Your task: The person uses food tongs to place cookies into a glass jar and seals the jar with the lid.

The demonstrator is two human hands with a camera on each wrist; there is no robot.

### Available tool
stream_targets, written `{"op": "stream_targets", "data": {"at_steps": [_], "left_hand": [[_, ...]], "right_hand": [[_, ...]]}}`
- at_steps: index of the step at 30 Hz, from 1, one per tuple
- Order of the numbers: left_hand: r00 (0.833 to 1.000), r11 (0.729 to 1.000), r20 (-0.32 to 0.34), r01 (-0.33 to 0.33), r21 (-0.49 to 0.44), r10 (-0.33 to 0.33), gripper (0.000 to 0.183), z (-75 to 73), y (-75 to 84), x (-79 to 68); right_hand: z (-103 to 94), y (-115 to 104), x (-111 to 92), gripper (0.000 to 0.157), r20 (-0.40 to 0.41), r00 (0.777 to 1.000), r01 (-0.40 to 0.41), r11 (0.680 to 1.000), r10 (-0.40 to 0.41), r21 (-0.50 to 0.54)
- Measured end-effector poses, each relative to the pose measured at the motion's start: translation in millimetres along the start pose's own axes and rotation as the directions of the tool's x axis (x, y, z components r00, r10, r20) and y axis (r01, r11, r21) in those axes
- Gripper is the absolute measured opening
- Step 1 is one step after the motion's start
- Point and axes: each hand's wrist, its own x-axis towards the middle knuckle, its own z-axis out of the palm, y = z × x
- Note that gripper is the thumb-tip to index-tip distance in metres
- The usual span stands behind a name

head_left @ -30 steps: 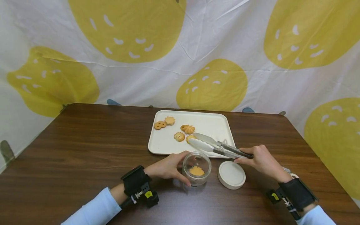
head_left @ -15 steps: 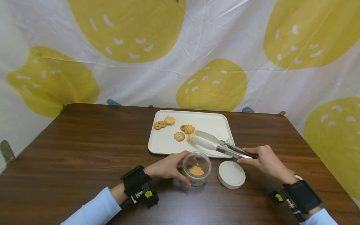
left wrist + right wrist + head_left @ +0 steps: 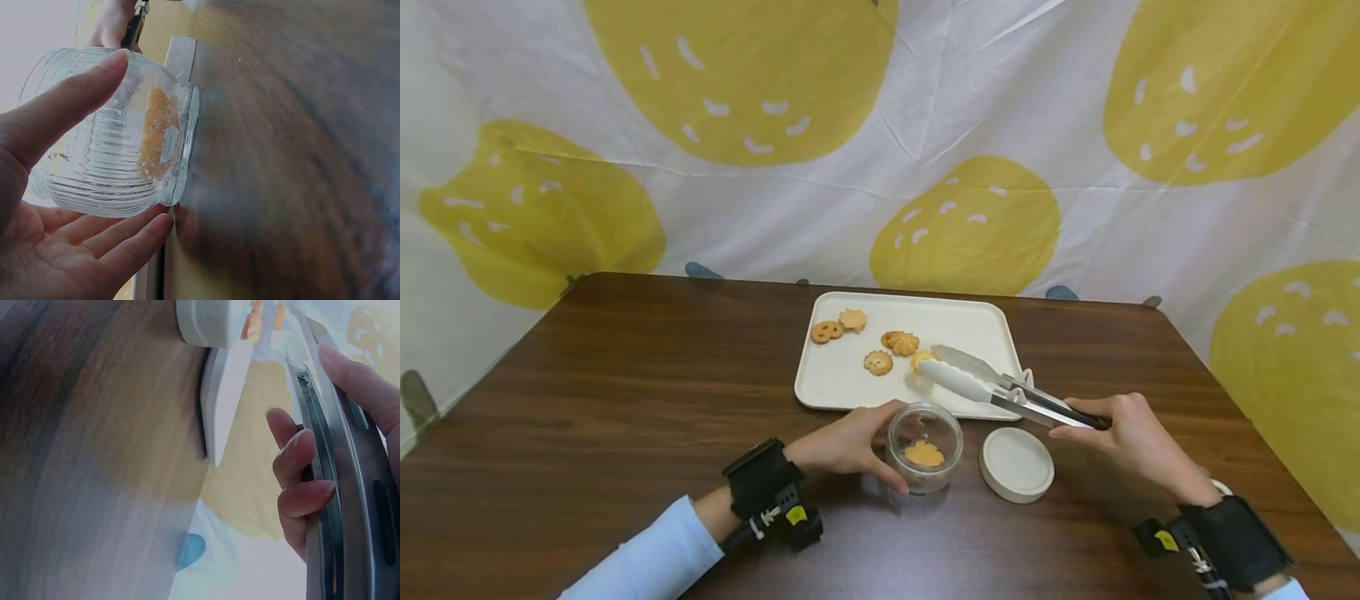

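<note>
- Nearest, light blue sleeves (image 3: 647,554) lead to black wrist mounts (image 3: 763,487), one on each arm.
- The person's left hand (image 3: 850,442) rounds the side of a clear, ribbed glass jar (image 3: 100,169); its grip holds the jar upright on the dark brown wooden surface (image 3: 587,400).
- A flat, golden scalloped cookie (image 3: 924,454) lies at the bottom of the open jar.
- Just right of the jar, apart from it, rests a round white lid (image 3: 1017,462).
- The right hand (image 3: 1123,437) has its grip closed around long metal tongs (image 3: 1015,407) with white tips, thumb on one arm and fingers on the other.
- Beyond the jar sits a white rectangular tray (image 3: 842,392).
- At the tongs' tips, over the tray, is a pale yellow cookie (image 3: 921,360), partly hidden.
- To its left is a round textured cookie (image 3: 877,362); farther back, a ridged golden cookie (image 3: 902,343) overlaps another.
- At the tray's far left lie a pretzel-shaped cookie (image 3: 827,332) and a flower-shaped cookie (image 3: 853,320).
- Behind hangs white cloth (image 3: 820,225) printed with yellow fruit.
</note>
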Motion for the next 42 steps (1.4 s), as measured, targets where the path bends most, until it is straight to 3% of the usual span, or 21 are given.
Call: {"op": "stream_targets", "data": {"at_steps": [12, 25, 33, 39, 42], "left_hand": [[1.000, 1.000, 0.005, 0.008, 0.002, -0.008, 0.077, -1.8, 1.3, 1.1], [1.000, 1.000, 0.019, 0.000, -0.019, 0.000, 0.078, -0.7, -0.5, 0.5], [1.000, 1.000, 0.012, -0.007, 0.018, 0.007, 0.078, -1.6, 1.0, -0.8], [1.000, 0.996, -0.011, 0.026, 0.085, -0.025, 0.082, -1.4, 3.1, -1.0], [0.999, 0.997, -0.010, 0.040, 0.073, -0.039, 0.082, -0.9, 3.3, -0.8]], "right_hand": [[-16.7, -8, -13, 0.037, -0.045, 0.999, -0.010, 1.000, 0.010, -0.009], [-25.9, -12, -29, 0.035, -0.079, 0.996, 0.037, 0.999, -0.038, -0.024], [-28.2, -14, -37, 0.038, -0.045, 0.998, 0.035, 0.998, -0.033, 0.051], [-27.5, -17, -42, 0.036, -0.014, 0.999, 0.039, 0.995, -0.038, 0.092], [-26.5, -18, -44, 0.035, -0.011, 0.999, 0.050, 0.994, -0.050, 0.100]]}}
